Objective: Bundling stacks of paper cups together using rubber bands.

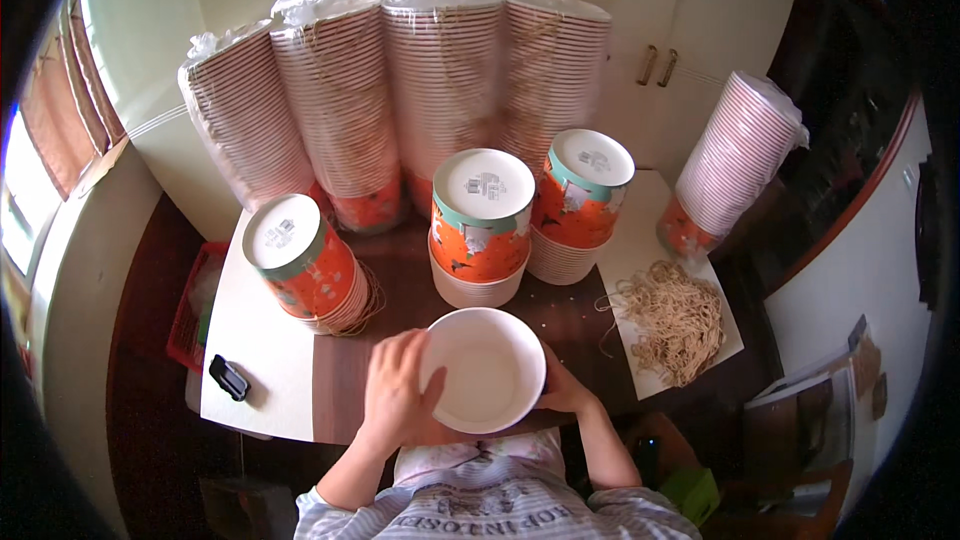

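A white-lined paper bowl (485, 370) is tipped with its round mouth toward me, near the table's front edge. My right hand (567, 388) grips its right side, with most of the fingers hidden behind the wall. On the left rim lies my left hand (395, 380), its thumb over the opening and its fingers along the outer edge. Just beyond the bowl, an upside-down stack of orange and green paper bowls (482, 230) stands on the table. A similar stack (580, 205) is behind it to the right, and another stack (300, 260) with string around its lower part is at left.
Tall plastic-wrapped stacks of bowls (440, 90) line the back. Another wrapped stack (735, 160) leans at far right. Tangled tan string (680, 320) lies on a pale board at right. A small black object (229, 378) lies at left, near a red basket (190, 310).
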Demonstrator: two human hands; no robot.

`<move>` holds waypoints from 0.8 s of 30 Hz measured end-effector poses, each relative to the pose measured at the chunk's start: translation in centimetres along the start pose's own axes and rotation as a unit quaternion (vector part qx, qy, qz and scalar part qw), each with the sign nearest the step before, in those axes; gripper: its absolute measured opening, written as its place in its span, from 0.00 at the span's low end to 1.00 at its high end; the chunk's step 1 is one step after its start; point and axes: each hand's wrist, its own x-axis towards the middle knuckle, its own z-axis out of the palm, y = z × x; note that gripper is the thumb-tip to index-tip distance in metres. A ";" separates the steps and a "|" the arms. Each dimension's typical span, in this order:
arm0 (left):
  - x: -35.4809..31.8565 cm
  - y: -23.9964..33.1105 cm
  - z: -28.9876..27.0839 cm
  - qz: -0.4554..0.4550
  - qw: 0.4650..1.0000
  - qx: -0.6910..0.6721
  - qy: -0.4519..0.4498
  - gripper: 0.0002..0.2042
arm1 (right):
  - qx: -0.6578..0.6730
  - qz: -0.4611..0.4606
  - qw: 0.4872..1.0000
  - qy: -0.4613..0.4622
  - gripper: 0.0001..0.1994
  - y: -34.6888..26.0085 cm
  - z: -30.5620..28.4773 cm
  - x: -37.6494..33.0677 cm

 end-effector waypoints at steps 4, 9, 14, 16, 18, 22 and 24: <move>1.5 1.8 1.4 0.135 0.957 -0.069 -0.246 0.23 | 0.074 -0.010 0.997 0.010 0.53 0.3 0.2 -0.4; 2.4 0.7 6.5 0.230 0.946 0.004 -0.231 0.26 | 0.138 0.027 0.990 0.032 0.51 1.3 0.4 -0.8; 3.1 1.1 6.5 0.233 0.939 0.054 -0.248 0.29 | 0.115 0.016 0.993 0.032 0.50 1.1 0.2 -0.6; 2.9 0.6 7.1 0.246 0.936 0.053 -0.245 0.30 | 0.100 0.015 0.994 0.033 0.50 1.1 0.2 -0.4; 2.9 0.4 7.3 0.259 0.934 0.052 -0.243 0.31 | 0.141 0.006 0.990 0.026 0.49 1.3 0.1 -0.3; 3.0 0.7 6.8 0.238 0.935 0.027 -0.263 0.32 | 0.115 0.015 0.993 0.030 0.49 1.7 -0.1 -0.3; 3.1 0.9 6.7 0.219 0.936 0.013 -0.276 0.31 | 0.125 0.025 0.991 0.027 0.49 1.3 -0.1 -0.3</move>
